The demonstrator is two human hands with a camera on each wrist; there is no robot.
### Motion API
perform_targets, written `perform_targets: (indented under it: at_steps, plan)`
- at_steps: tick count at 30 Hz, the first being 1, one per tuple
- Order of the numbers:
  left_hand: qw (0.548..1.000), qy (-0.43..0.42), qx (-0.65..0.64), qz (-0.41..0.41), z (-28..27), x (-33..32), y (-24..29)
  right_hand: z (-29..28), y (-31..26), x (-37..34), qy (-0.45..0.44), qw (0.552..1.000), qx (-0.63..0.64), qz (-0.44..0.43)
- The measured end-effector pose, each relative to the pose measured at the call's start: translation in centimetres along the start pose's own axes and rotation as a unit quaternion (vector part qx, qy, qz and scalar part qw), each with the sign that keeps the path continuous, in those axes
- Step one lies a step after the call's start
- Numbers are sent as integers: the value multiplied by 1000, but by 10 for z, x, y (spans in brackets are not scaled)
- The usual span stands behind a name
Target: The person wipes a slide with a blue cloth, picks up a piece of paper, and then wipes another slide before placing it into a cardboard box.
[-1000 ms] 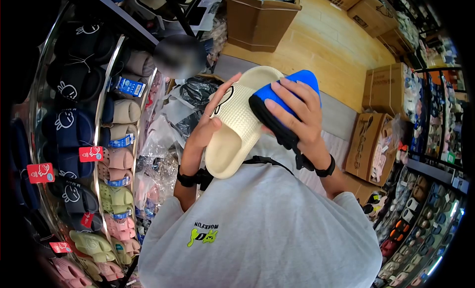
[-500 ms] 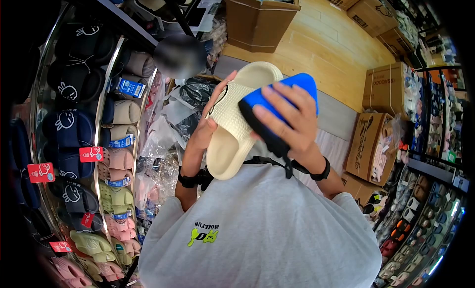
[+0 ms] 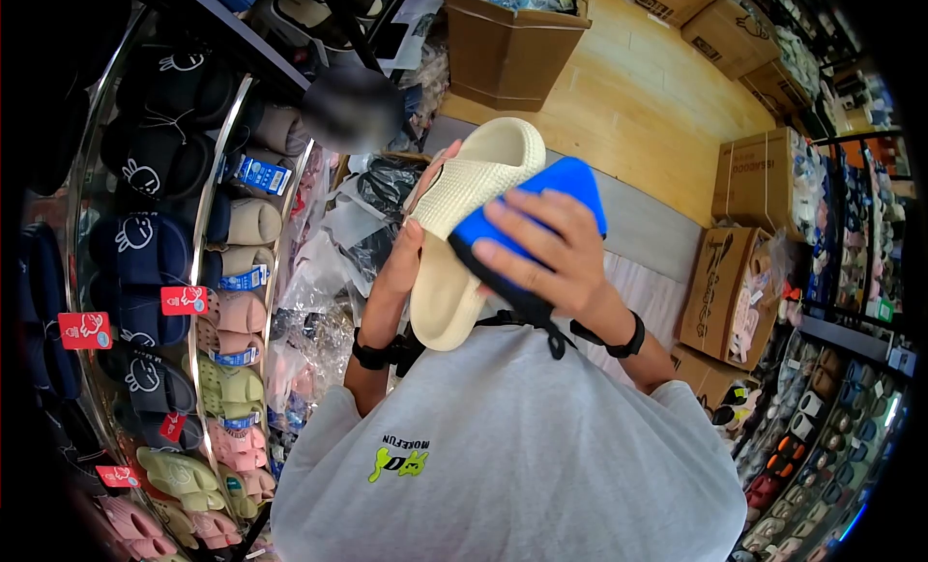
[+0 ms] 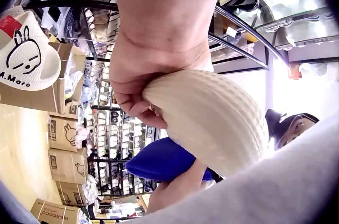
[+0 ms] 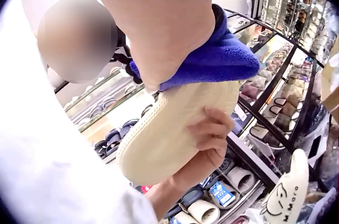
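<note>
Since the earlier head frames, the blue plush cloth [image 3: 572, 183] has been shifted toward 7 o'clock across the cream slide sandal [image 3: 456, 197], and the sandal has been turned a little more upright, so that the black line print on its strap is now mostly out of sight.

In the head view, the sandal is held at the left hand's [image 3: 398, 258] 2 o'clock, its long axis running from 1 to 7 o'clock. It is gripped by the left hand along its 9 o'clock edge, the thumb set beside the strap and the fingers curled against the sole, as is seen in the right wrist view. At the right hand's [image 3: 565, 262] 10 o'clock lies the strap, partly covered by the cloth. The cloth is gripped by the right hand, its fingers bent over the blue face; the thumb cannot be made out clearly.

A waffle texture is shown on the strap, and a smooth, plain surface on the footbed. The cloth is bright blue and soft, edged by a black band [image 3: 498, 284] with a dark cord at its 5 o'clock end.

The grey T-shirt [image 3: 512, 436] is seen at 6 o'clock, displayed slippers [image 3: 145, 248] at 9 and an open cardboard box [image 3: 512, 59] at 12.
</note>
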State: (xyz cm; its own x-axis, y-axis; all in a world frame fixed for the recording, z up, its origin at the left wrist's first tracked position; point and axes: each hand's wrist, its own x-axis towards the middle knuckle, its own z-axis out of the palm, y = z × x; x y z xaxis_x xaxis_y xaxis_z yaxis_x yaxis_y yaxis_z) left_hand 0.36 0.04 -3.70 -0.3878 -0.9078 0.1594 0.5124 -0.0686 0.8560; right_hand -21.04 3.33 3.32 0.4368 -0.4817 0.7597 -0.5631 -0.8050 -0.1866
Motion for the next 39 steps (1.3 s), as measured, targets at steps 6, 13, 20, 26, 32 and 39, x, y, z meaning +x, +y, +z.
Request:
perform_targets:
  at_steps: [6,13,20,26,32,39]
  plan:
    - [999,20,-6,-32,15,-3,10,-4,11,-3,-29,1000,-2,-2]
    - [999,7,-37,-39,9,-1,8,-2,3,-3,-6,1000,-4,-21]
    - [997,1,-61,-41,13,-4,12,-10,22,-3,24,998,28,60]
    - [997,-30,-2,-65,17,1,19,-10,4,-4,33,998,10,45]
    - [998,-3,-57,-41,10,0,-1,-12,12,-10,-16,999,-19,-27]
    - [997,-11,-48,-54,17,1,12,-2,3,-10,32,998,-9,45]
